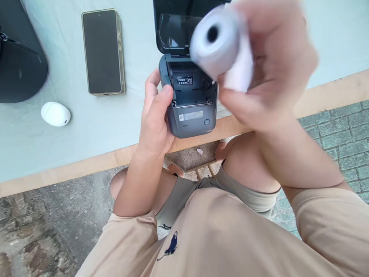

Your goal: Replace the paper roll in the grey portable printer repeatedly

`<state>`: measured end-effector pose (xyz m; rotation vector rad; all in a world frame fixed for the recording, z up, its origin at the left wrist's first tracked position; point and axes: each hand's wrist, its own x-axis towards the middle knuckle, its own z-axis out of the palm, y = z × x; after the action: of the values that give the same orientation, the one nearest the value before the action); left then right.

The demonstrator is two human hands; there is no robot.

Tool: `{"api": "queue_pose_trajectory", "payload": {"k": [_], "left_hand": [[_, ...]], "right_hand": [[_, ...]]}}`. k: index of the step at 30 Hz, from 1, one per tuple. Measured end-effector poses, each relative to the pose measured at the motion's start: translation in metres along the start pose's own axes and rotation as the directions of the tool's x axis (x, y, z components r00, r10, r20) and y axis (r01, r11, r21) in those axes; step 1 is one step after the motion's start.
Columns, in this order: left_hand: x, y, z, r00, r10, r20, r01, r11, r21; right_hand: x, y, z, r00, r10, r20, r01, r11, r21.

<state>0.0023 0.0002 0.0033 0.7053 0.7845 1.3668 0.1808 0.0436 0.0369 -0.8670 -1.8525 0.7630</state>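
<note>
- Left hand [155,119] curls snugly round a dark-grey boxy plastic printer [192,125], black lid [180,23] up.
- Right hand [276,69], blurry, clutches a white hollow-cored paper roll [215,52], above and right of the left grip.
- Roll handling at the dark open bay [187,94], imo; next move calls for steady alignment.

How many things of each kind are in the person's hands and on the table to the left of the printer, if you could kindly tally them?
Printer: 1
White roll: 1
Phone: 1
White oval case: 1
Black item with a cord, cut off by the frame: 1
Total: 5
</note>
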Motion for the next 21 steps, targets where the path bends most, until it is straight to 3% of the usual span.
{"api": "queue_pose_trajectory", "payload": {"k": [2,4,10,17,21], "left_hand": [[-0.002,0.0,0.002,0.999,0.02,-0.026,-0.02,1.0,-0.006],[-0.003,0.001,0.004,0.999,0.017,-0.044,-0.018,1.0,-0.009],[-0.007,0.004,0.008,0.997,-0.015,-0.076,0.015,1.0,-0.004],[-0.006,0.005,0.005,0.997,-0.043,-0.07,0.054,0.987,0.154],[-0.008,0.007,0.006,0.998,-0.054,-0.038,0.059,0.988,0.145]], "right_hand": [[0.0,-0.001,0.007,0.975,-0.206,0.079,0.218,0.954,-0.205],[0.0,-0.002,0.013,0.95,-0.29,0.118,0.313,0.871,-0.378],[0.001,-0.012,0.017,0.983,-0.174,0.059,0.181,0.867,-0.465],[-0.001,-0.001,0.0,0.955,-0.264,0.136,0.297,0.864,-0.407],[0.0,0.003,-0.003,0.957,-0.232,0.174,0.283,0.875,-0.392]]}}
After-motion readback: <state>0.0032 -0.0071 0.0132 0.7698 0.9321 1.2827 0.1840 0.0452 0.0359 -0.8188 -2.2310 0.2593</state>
